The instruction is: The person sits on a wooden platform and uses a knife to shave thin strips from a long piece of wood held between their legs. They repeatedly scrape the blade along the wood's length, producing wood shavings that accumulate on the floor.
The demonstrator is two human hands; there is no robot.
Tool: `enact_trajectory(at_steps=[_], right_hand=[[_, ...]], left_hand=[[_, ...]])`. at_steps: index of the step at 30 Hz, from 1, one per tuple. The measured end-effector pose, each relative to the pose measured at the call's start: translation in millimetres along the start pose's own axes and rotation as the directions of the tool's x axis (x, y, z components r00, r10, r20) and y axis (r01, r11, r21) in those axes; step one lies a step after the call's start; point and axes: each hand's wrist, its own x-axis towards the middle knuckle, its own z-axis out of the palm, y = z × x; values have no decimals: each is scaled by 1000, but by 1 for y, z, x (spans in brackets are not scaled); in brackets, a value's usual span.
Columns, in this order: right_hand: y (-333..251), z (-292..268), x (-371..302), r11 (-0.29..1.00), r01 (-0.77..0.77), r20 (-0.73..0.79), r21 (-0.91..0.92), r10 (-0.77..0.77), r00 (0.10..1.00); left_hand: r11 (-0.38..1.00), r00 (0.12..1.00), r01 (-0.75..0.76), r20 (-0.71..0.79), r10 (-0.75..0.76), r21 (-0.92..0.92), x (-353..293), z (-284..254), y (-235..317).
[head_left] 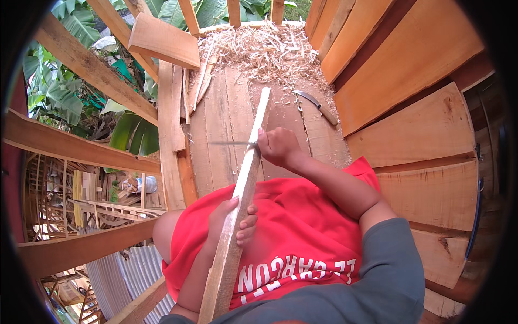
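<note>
My left hand point(218, 220) is closed around a long squared wooden stick point(246, 177), which slants from my lap up over the plank floor. The stick's upper part is pale and freshly cut, while its lower part is rougher and browner. My right hand point(279, 147) is closed on a knife, its handle hidden in my fist. The thin blade point(229, 143), slightly blurred, lies across the stick and points left. Another knife point(319, 106), with a curved blade and wooden handle, rests on the floor beyond my right hand. Red cloth point(302, 216) covers my lap under the stick.
Curled wood shavings point(264, 54) are heaped at the far end of the plank floor point(216, 124). A wooden block point(164, 42) stands at the far left by the slatted railing point(86, 146). Wide boards point(415, 70) form the right side. Leaves and stacked timber show outside.
</note>
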Motion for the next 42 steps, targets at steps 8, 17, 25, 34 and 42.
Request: enact_trajectory(at_steps=[8, 17, 25, 34, 42], right_hand=[[7, -2, 16, 990, -127, 40, -61, 130, 991], [60, 14, 39, 975, -216, -55, -53, 213, 975], [78, 7, 49, 965, -250, -55, -84, 246, 968], [86, 2, 45, 990, -107, 23, -96, 109, 994], [58, -1, 43, 991, -99, 41, -96, 103, 994]], left_hand=[[1000, 1000, -10, -8, 10, -15, -4, 1, 1], [1000, 1000, -8, -19, 8, -19, -3, 7, 2], [997, 999, 28, -29, -31, -72, -7, 3, -5], [999, 999, 25, -28, -26, -38, -14, 4, -5], [1000, 997, 1, -75, 1, 30, -19, 9, -7]])
